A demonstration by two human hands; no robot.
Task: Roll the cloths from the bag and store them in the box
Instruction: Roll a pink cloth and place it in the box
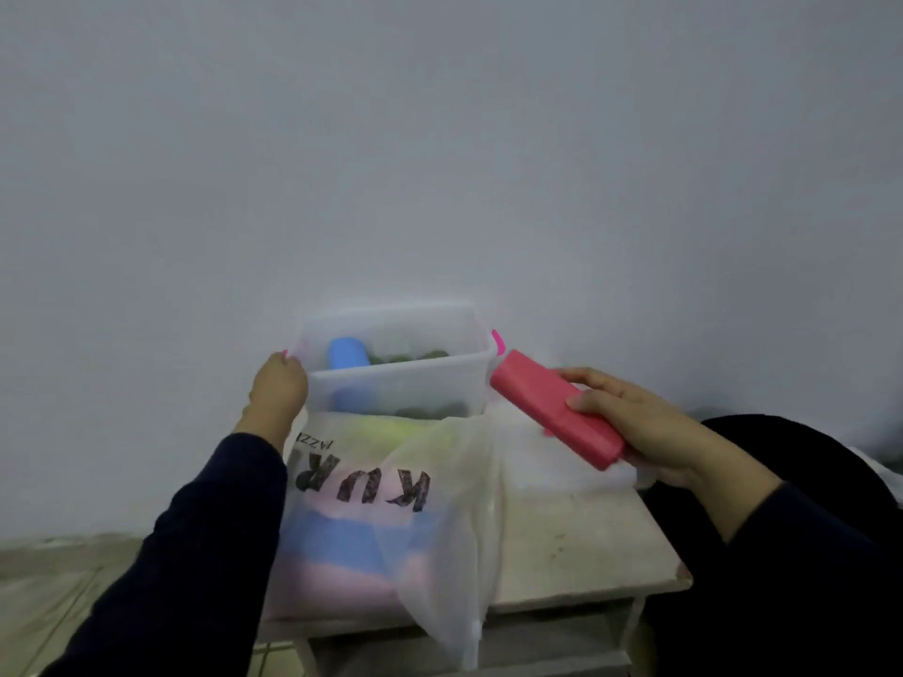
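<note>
My right hand (645,427) had its fingers (593,381) and thumb curled round a rolled pink cloth (557,408); the roll ran along the palm and stuck out past the fingertips toward the far left, its free end just beside the right wall of the clear box (396,383). My left hand (278,388) gripped the box's left rim, fingers curled over the edge. Inside the box I saw a rolled blue cloth (348,353) and dark green rolls (415,358). On the near side, touching the box, lay the translucent bag (440,505) with pink, blue and yellow cloths showing through, on a small pale table (586,544).
</note>
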